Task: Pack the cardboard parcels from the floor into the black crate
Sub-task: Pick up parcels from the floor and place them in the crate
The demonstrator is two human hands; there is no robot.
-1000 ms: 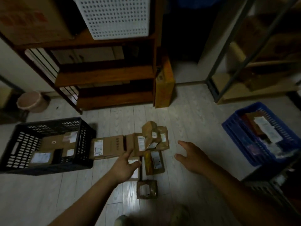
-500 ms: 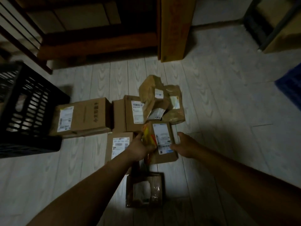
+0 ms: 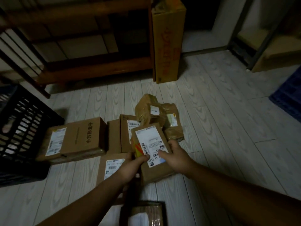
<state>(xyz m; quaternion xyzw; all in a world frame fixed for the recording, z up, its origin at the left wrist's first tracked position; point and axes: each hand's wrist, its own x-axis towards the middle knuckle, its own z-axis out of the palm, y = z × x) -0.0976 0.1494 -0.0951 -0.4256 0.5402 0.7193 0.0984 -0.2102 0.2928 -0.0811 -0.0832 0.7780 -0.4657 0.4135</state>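
Both hands are on one parcel! The left hand (image 3: 130, 167) grips the left edge of the labelled cardboard parcel (image 3: 151, 142), thumb pressed on top beside the orange-and-yellow stripe. The right hand (image 3: 177, 158) grips the opposite edge, thumb lying on the white shipping label. The parcel sits tilted between them; whether its near end touches the floor (image 3: 219, 128) is hard to tell.

Under the left hand lies a flat barcode-labelled box (image 3: 112, 165). Just beyond the hands, two taped brown bundles (image 3: 148, 110) are piled together, with a pair of upright boxes (image 3: 120, 136) to their left. Further left of the left hand rests a wide box with printed characters (image 3: 78, 139), and past that, well apart from both hands, stands the black crate (image 3: 21, 128). Nearer the camera than the hands, a tape-wrapped parcel (image 3: 143, 214) lies at the bottom edge.
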